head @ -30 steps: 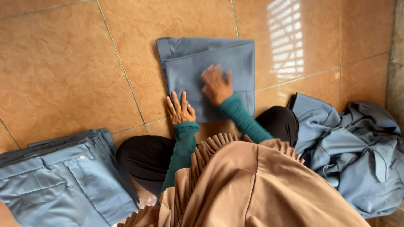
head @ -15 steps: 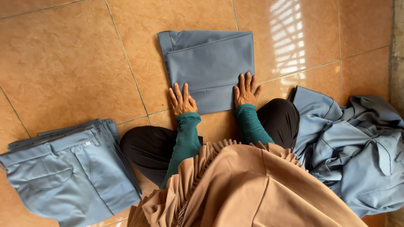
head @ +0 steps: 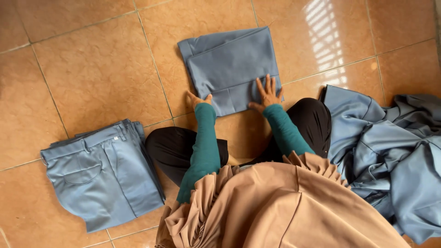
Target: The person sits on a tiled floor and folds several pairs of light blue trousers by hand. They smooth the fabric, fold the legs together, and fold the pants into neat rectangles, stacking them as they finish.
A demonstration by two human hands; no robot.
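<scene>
A folded grey-blue garment (head: 229,64) lies flat on the tiled floor in front of me. My left hand (head: 198,99) sits at its near left corner, fingers curled at the edge of the cloth. My right hand (head: 267,93) lies spread on the near right corner, pressing the fabric down. Both arms wear teal sleeves. It is hard to tell whether the left fingers grip the cloth or only touch it.
A stack of folded blue trousers (head: 101,172) lies on the floor at my left. A heap of loose blue garments (head: 390,151) lies at my right. Orange-brown floor tiles (head: 87,73) surround the work, with a sunlit patch (head: 326,41) at the upper right.
One second ago my right hand was pressing the middle of the folded garment; it slid down to the near right corner. My left hand shifted onto the near left corner.
</scene>
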